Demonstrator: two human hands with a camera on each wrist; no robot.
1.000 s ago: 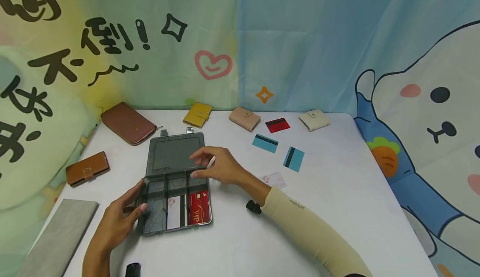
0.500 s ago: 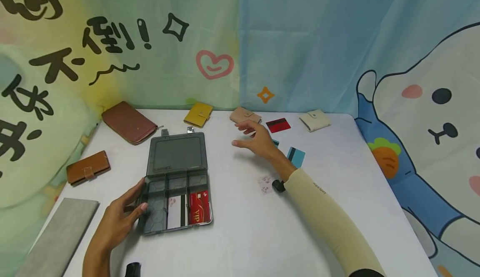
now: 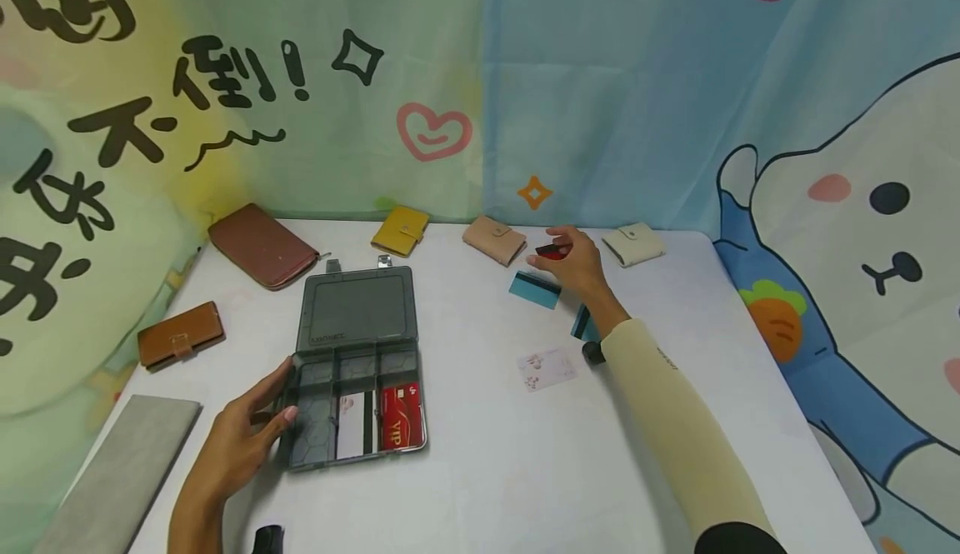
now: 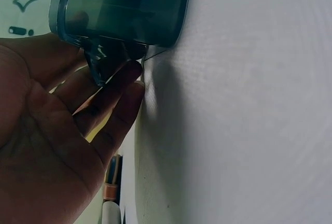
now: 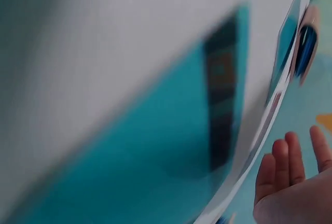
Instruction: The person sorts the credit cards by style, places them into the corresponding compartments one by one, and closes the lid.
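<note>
A grey translucent compartment box stands with its lid raised, in the head view. My left hand grips its left side, thumb at the rim; in the left wrist view the fingers reach beside the box's edge. A white card with a black stripe and a red VIP card lie in two compartments. My right hand reaches over a red card at the back of the table, fingers and thumb around it and partly hiding it. The right wrist view shows its fingers extended.
Two blue cards and a pale printed card lie near the right forearm. Yellow, beige and cream card holders line the back. Brown wallets and a grey slab lie left.
My right hand has left the box's upper compartments and moved right and back to the red card. The left hand stays at the box's side.
</note>
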